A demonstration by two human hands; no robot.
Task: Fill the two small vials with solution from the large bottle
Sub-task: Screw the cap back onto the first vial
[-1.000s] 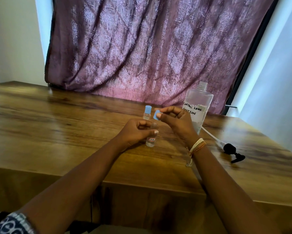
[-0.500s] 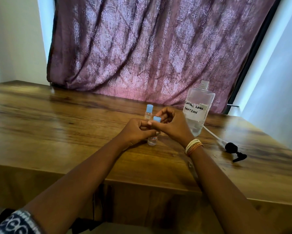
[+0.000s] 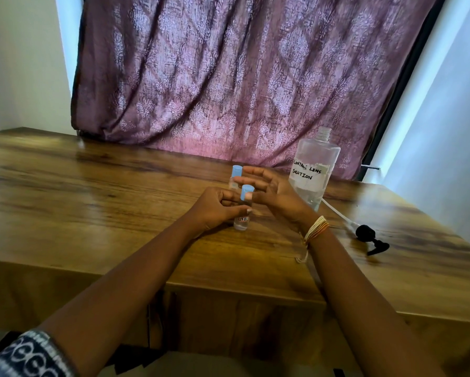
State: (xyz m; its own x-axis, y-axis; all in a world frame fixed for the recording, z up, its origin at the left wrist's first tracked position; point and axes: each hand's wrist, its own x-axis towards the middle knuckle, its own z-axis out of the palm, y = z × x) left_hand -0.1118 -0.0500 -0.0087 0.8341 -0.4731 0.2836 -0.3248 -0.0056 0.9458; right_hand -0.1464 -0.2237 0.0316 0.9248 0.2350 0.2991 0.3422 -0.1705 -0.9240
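I am holding the near vial (image 3: 242, 213) upright on the wooden table (image 3: 92, 202) with my left hand (image 3: 214, 209), my fingers curled around its body and my thumb pressing it from the side, so the small label near its base is showing below my fingers. Its blue cap (image 3: 247, 192) is sitting on top of it. My right hand (image 3: 272, 194) is hovering just beside and behind the cap with the fingers (image 3: 251, 176) spread and loose, gripping nothing, the palm turned towards the vial. My right wrist, with its band of threads (image 3: 315, 229), is resting low over the table, and both forearms are reaching in from the near edge.

A second ago I was pinching that blue cap in my right fingertips above the open vial; half a second ago I was pressing it onto the neck. Now the cap is on and my right fingers are opening away from it. My left hand has kept the same grip on the vial throughout.

The second vial (image 3: 235, 176), also blue-capped, is standing just behind, partly hidden by my right fingers. The large bottle (image 3: 314, 172), labelled in handwriting as contact lens solution, is standing uncapped to the right of my right hand, with liquid low in its body. Its black pump head (image 3: 368, 236) and white tube are lying on the table further right, in front of the purple curtain (image 3: 242, 72).
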